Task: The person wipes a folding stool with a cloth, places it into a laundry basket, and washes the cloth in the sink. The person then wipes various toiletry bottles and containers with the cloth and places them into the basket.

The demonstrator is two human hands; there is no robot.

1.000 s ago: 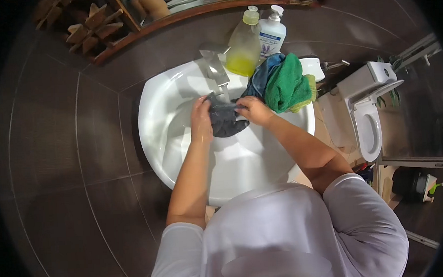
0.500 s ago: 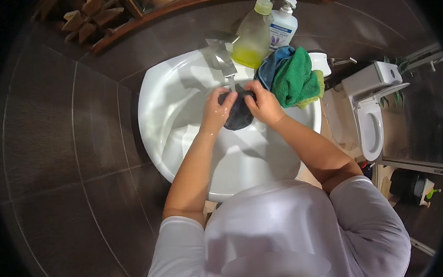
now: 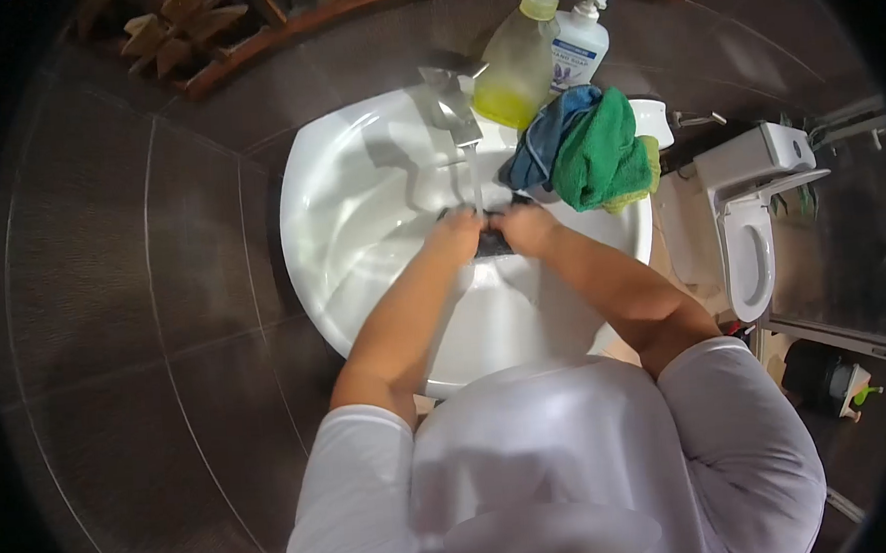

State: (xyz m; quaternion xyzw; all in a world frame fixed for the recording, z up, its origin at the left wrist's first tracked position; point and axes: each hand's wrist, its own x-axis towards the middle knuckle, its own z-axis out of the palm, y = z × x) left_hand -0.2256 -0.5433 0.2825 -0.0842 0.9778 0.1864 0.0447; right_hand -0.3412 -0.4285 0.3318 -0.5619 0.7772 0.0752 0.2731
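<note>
A dark grey cloth (image 3: 494, 243) is bunched between my two hands, low in the white sink (image 3: 332, 172). My left hand (image 3: 455, 238) is closed on its left side, and my right hand (image 3: 526, 230) grips the right side. The fingers are slightly smeared by motion, and the hands cover much of the cloth. Above them, the metal faucet (image 3: 455, 116) runs a thin stream of water down by my left fingers.
Green (image 3: 602, 148) and blue towels (image 3: 546, 141) are heaped on the sink's right rim, over a yellow-green one (image 3: 648, 171). Behind stand a bottle of yellow liquid (image 3: 512, 68) and a hand soap pump bottle (image 3: 581, 49). To the right is a toilet (image 3: 748, 261).
Both hands have moved down into the basin with the cloth, away from the faucet's mouth. The cloth is more bunched and less of it shows.
</note>
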